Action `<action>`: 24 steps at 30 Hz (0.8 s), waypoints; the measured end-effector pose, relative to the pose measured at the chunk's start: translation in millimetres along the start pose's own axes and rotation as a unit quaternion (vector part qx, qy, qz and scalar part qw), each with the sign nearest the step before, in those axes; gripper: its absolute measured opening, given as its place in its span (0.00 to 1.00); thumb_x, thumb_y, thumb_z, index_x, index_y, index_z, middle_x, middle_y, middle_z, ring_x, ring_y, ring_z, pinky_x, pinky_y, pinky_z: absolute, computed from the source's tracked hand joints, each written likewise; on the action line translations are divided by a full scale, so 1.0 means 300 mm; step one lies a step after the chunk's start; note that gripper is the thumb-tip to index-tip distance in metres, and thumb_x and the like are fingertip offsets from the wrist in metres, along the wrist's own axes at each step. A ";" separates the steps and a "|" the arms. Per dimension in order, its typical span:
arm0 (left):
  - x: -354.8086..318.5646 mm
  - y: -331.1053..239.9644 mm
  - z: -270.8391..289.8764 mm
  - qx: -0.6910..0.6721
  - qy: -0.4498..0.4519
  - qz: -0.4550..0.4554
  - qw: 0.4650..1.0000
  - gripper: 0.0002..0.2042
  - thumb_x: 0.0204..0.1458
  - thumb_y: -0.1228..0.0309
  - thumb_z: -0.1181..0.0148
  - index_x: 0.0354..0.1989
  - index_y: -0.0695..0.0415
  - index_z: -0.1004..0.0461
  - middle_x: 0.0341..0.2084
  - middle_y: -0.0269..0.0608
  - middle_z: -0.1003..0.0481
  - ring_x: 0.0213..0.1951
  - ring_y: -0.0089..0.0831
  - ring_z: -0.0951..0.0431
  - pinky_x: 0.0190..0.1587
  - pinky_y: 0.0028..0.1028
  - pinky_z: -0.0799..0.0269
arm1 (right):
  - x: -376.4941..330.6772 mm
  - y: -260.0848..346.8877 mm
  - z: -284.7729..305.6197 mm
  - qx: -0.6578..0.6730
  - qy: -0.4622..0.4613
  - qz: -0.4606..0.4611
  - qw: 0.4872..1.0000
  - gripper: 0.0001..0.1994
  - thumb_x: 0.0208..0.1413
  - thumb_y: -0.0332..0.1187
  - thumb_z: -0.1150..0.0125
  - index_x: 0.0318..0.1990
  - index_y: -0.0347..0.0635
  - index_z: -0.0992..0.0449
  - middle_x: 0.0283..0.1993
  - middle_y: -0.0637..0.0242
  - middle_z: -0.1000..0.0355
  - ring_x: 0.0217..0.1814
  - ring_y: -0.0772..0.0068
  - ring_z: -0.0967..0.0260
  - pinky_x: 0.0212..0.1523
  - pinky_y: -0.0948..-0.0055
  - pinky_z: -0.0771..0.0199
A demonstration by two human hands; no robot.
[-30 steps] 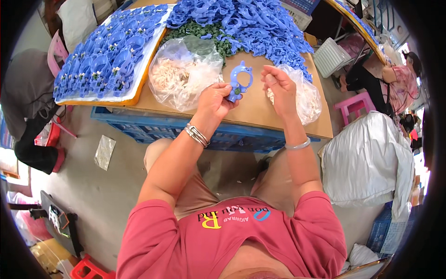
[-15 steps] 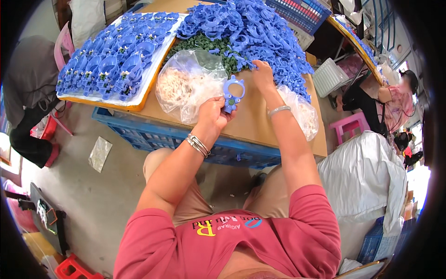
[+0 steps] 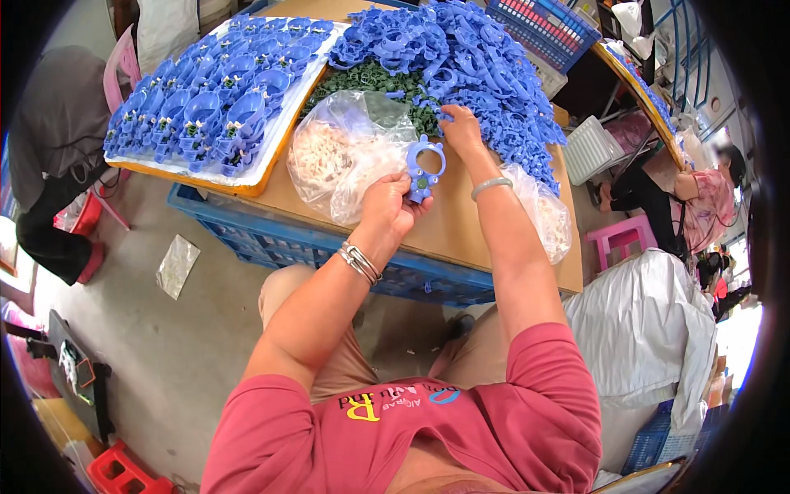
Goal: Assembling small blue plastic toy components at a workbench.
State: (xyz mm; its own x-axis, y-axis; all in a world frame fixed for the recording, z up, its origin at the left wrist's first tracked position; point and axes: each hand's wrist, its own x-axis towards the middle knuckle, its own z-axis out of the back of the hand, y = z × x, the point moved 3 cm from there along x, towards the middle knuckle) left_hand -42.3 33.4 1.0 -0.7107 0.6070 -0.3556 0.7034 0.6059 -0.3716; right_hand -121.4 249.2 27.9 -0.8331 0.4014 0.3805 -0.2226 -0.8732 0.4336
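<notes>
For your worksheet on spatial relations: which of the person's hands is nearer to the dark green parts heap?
Right. The right hand reaches the green parts heap; the left hand holds a blue ring piece nearer the body.

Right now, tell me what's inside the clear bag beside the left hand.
The clear plastic bag holds a heap of small pale, cream-coloured pieces, too small to tell apart. The left hand, gripping a blue ring-shaped part, covers the bag's right edge, so anything there is hidden.
</notes>
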 end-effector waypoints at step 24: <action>0.012 0.066 0.008 0.033 0.023 0.016 0.999 0.05 0.53 0.78 0.58 0.37 0.60 0.38 0.32 0.44 0.32 0.32 0.37 0.29 0.32 0.40 0.27 | -0.446 0.040 0.275 0.255 0.081 -0.035 0.963 0.11 0.46 0.23 0.46 0.39 0.37 0.35 0.23 0.68 0.33 0.14 0.83 0.42 0.12 0.83 0.44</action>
State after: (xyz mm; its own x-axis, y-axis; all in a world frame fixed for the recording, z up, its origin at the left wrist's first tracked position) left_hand -31.0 46.4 -9.9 -0.6851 0.6500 -0.3289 0.7230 0.5514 -0.4162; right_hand 29.0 207.9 49.6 -0.9020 0.3703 0.2218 -0.0381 -0.5800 0.8137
